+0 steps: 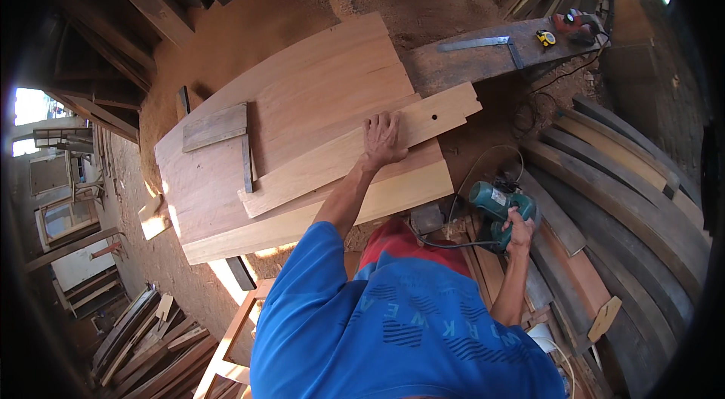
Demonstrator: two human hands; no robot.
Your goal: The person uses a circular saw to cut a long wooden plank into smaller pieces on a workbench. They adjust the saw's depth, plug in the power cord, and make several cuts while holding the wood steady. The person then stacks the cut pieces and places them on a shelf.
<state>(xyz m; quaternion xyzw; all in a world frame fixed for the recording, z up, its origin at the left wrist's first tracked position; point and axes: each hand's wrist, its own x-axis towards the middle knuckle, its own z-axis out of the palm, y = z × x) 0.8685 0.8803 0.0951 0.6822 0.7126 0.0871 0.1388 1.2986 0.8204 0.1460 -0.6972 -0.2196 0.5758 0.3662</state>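
A pale wooden board with a notched right end and a small dark hole lies on a large reddish wooden panel. My left hand rests on this board with its fingers stretched out, gripping nothing. To the right of my body, my right hand is wrapped round the handle of a teal corded power tool, held apart from the board. The underside of the tool is hidden. Another wooden piece lies on the panel at the left, with a narrow dark strip beside the board's left end.
On a narrow bench at the far right lie a metal square, a yellow tape measure and a red power tool. Stacked planks fill the right side. Cords trail near my right hand. Sawdust covers the ground behind the panel.
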